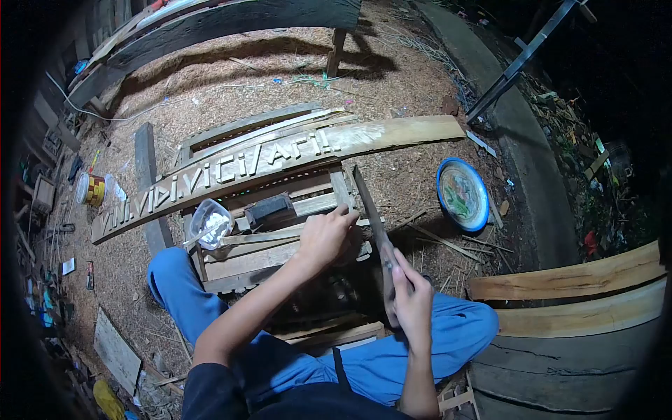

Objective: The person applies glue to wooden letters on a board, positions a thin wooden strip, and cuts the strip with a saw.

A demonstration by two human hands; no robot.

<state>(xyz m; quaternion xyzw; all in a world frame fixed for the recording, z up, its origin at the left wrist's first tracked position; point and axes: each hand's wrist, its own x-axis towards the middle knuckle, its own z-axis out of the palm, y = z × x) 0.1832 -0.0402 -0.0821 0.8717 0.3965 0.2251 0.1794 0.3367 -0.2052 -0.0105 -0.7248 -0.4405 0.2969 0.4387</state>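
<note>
My right hand (411, 294) is closed around the lower part of a handsaw (374, 220), whose long dark blade points away from me. Beside the blade, my left hand (327, 238) is closed on a thin wooden strip (269, 236) over the slatted wooden frame (245, 269); its fingertips are partly hidden. Behind my hands lies a long board (413, 131) with raised wooden letters (210, 175) along it. A clear plastic tub (212, 222) with white stuff in it stands left of a dark block (271, 210).
A round blue-rimmed tray (463, 194) lies to the right. Two light planks (570, 280) rest at the lower right. Sawdust and scraps cover the ground. A paint can (91, 189) stands at the left, and a dark wooden bench (231, 33) crosses the back.
</note>
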